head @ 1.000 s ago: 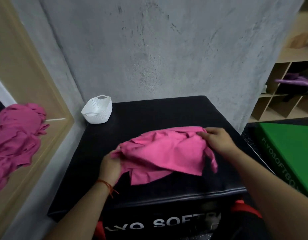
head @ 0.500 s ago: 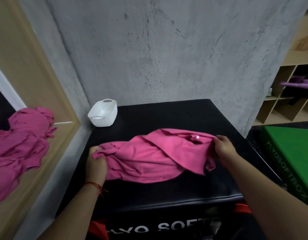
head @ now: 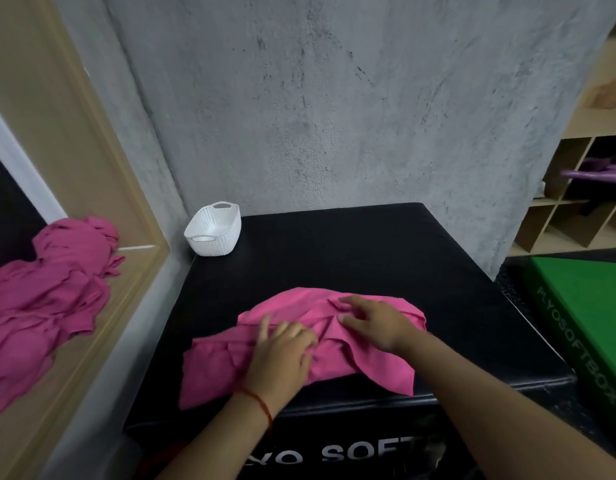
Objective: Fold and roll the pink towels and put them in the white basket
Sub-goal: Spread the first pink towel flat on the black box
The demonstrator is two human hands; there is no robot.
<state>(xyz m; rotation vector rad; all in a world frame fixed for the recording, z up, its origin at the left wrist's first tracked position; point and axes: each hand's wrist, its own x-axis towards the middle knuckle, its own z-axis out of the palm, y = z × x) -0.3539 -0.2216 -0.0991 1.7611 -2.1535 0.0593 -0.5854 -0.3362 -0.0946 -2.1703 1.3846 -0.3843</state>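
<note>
Pink towel (head: pixel 213 368) lies crumpled on the black bench (head: pixel 368 254) near the 6 o'clock edge, one corner hanging over the front. Left grip (head: pixel 282 355) lies flat on the towel's middle, fingers spread and pressing. Right grip (head: pixel 375 320), at its 2 o'clock, has straight fingers flat on the cloth. White basket (head: pixel 220 242) sits at the bench's 10 o'clock corner, well apart. More pink towels (head: pixel 47 299) are piled on a ledge at 9 o'clock.

Edges, cover, blur
The towel pile (head: pixel 47 299) leaves the left edge; left hand (head: pixel 282 358) and right hand (head: pixel 375 323) hide part of the pink towel (head: pixel 213 368); left fingers (head: pixel 265 327) seem blurred.
</note>
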